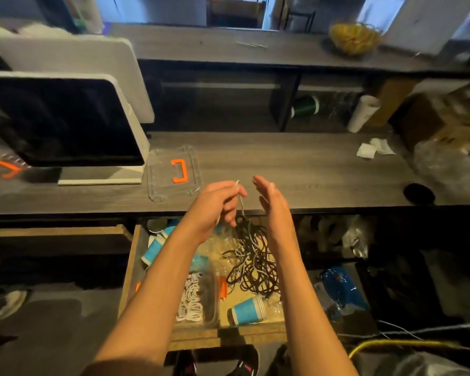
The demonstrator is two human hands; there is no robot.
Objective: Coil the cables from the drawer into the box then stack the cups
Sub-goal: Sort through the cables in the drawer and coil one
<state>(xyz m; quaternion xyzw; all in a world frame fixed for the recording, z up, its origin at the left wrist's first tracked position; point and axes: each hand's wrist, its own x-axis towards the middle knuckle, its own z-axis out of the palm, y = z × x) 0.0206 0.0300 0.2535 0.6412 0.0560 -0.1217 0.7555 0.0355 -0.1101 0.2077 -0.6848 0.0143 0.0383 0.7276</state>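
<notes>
— Hands first: how are they placed?

— One end of a grey cable [240, 204] is pinched in the left hand [215, 206], its fingers curled round it above the open drawer [132, 267]. Nothing is held in the right hand [273, 204]; it is raised just beside the left with the fingers straight, palm turned inward.

— And where is the rest of the cable?

— It is trailed down into a tangle of black and grey cables [251, 264] lying in the drawer. White cables [192, 302] are already coiled in a clear box [210, 302] in the drawer. Blue paper cups [248, 310] are lying on their sides around it, unstacked. A clear lid with an orange handle [178, 170] is lying on the desk [310, 169], beside a monitor [63, 120].

— What could go wrong?

— The held cable appears to be knotted among the others. If it is pulled upward, the whole tangle may be lifted with it and the knots tightened. Loose loops could be snagged on the drawer's front edge, or the nearest cup could be rolled aside. Only a short end is held, so the grip might be lost under tension.

— Can any brand or writing be read?

— None can be made out; the cups are seen as plain blue with white rims, and the monitor screen is dark.
</notes>
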